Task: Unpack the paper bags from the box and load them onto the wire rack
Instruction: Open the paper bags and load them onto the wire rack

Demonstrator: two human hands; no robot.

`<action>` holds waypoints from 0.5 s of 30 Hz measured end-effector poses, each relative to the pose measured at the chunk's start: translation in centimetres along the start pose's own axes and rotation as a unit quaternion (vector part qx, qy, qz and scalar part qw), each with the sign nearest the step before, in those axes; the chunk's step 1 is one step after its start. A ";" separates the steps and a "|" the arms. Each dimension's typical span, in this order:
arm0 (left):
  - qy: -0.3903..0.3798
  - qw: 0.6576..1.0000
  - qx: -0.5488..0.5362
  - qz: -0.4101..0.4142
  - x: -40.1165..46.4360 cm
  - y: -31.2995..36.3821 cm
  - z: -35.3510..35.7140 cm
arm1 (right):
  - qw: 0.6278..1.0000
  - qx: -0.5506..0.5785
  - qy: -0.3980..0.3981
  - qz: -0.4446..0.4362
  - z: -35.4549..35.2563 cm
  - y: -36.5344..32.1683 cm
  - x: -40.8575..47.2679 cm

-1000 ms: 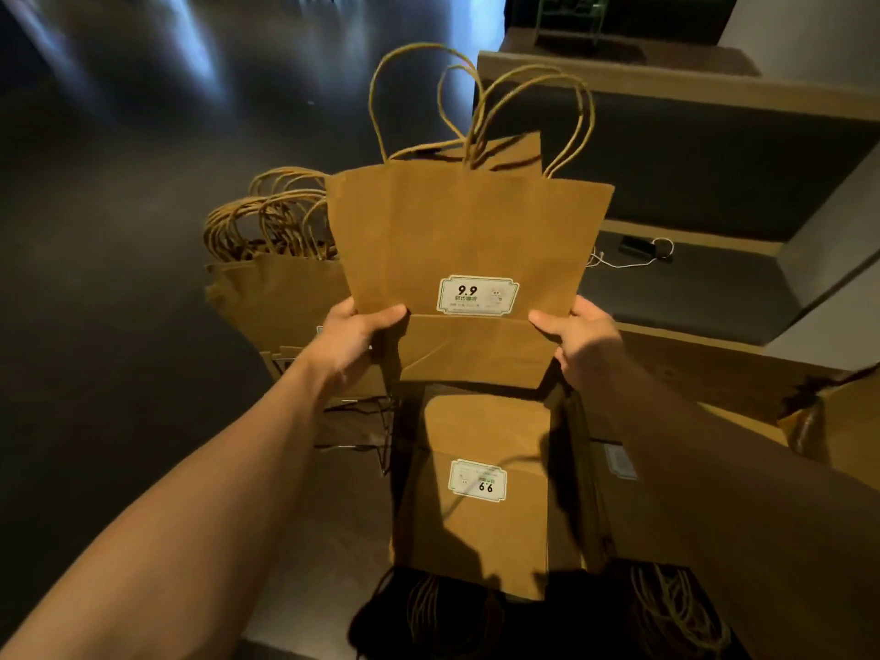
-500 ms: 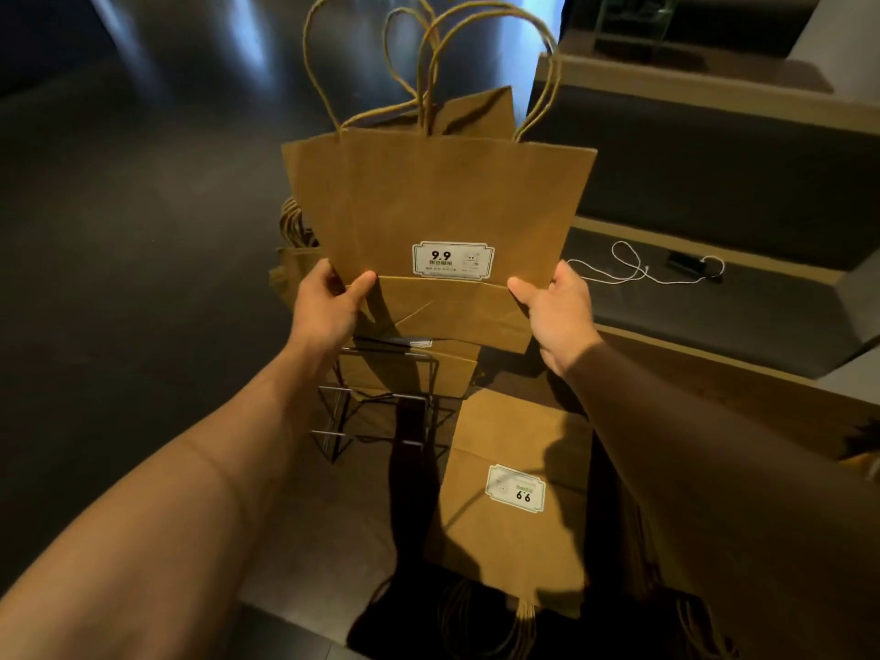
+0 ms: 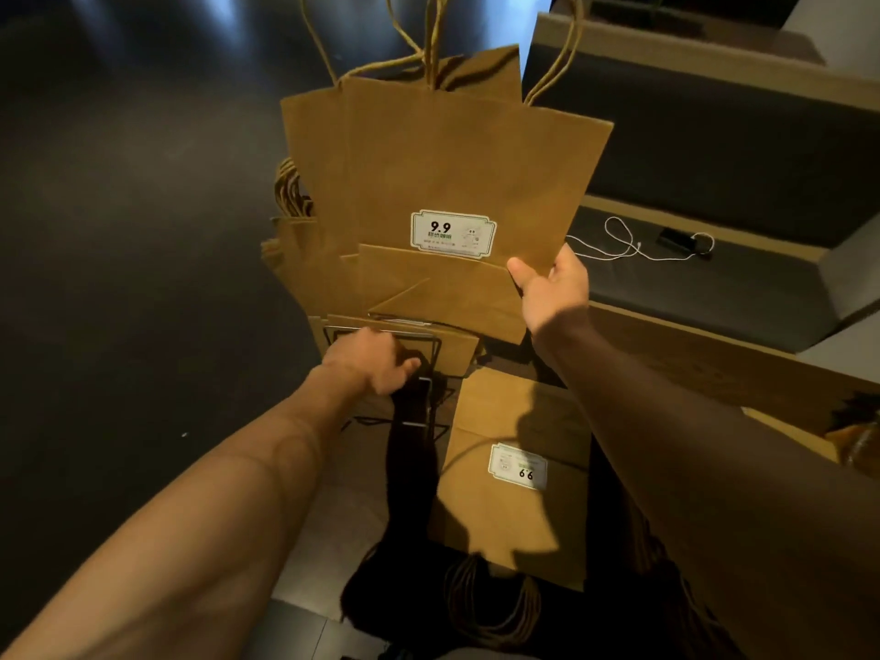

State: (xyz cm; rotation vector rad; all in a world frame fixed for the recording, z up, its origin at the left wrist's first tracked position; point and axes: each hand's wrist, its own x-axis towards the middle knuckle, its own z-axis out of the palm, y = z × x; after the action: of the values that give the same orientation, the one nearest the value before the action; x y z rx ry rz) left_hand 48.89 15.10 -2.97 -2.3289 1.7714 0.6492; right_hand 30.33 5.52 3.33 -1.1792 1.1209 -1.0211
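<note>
My right hand (image 3: 552,288) pinches the lower right corner of a small stack of flat brown paper bags (image 3: 457,173), upright, twine handles up, a white 9.9 label on the front. The stack hangs just above the wire rack (image 3: 435,346). My left hand (image 3: 369,362) is off the bags, its fingers curled over the rack's top wire. More brown bags (image 3: 295,250) stand in the rack behind the held stack. Below my arms another labelled bag (image 3: 505,469) lies flat in the box (image 3: 714,369).
A dark upholstered bench (image 3: 714,150) with wooden edging runs along the right; a white cable (image 3: 633,245) and a small black device (image 3: 674,238) lie on its seat. Dark floor (image 3: 119,231) stretches to the left. Twine handles (image 3: 490,597) bunch at the box's near end.
My left hand let go of the bag stack and dropped onto the rack's wire. The stack, now held by my right hand alone, has moved closer over the rack.
</note>
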 end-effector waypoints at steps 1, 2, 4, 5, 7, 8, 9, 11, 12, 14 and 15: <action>-0.045 0.999 -0.025 -0.001 0.4 0.3 0.6 | 1.000 -0.004 0.003 -0.006 0.1 0.1 -0.1; -0.072 0.997 -0.039 -0.002 0.8 0.5 1.0 | 1.000 -0.009 0.004 -0.014 0.2 0.1 -0.2; -0.101 0.993 -0.060 -0.001 1.3 0.8 1.5 | 0.999 -0.031 0.000 -0.025 0.4 0.3 -0.4; -0.117 0.991 -0.060 0.000 1.6 0.9 1.7 | 0.998 -0.045 -0.003 -0.032 0.4 0.5 -0.5; -0.146 0.988 -0.041 0.003 2.1 0.8 1.9 | 0.997 -0.073 -0.012 -0.034 0.6 0.8 -0.7; -0.160 0.987 -0.032 0.003 2.2 0.8 1.9 | 0.996 -0.079 -0.015 -0.033 0.8 1.1 -0.7; -0.171 0.985 -0.026 -0.002 2.4 0.9 1.9 | 0.996 -0.087 -0.023 -0.026 1.0 1.5 -0.7; -0.178 0.984 -0.023 -0.008 2.5 1.0 2.0 | 0.995 -0.098 -0.029 -0.004 1.6 2.2 -0.9; -0.177 0.984 -0.023 -0.009 2.6 0.9 2.1 | 0.994 -0.102 -0.038 0.012 1.8 2.6 -0.7; -0.166 0.986 -0.029 -0.005 2.6 0.9 2.3 | 0.991 -0.119 -0.047 0.027 2.4 3.0 -0.6; -0.160 0.987 -0.035 0.001 2.4 0.9 2.3 | 0.991 -0.123 -0.048 0.031 2.9 3.0 -0.6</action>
State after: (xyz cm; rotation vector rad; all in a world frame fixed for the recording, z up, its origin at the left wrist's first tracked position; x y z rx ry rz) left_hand 48.01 13.54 -5.92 -2.1182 1.6281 1.0347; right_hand 33.12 6.92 0.48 -1.3644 1.2236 -0.7851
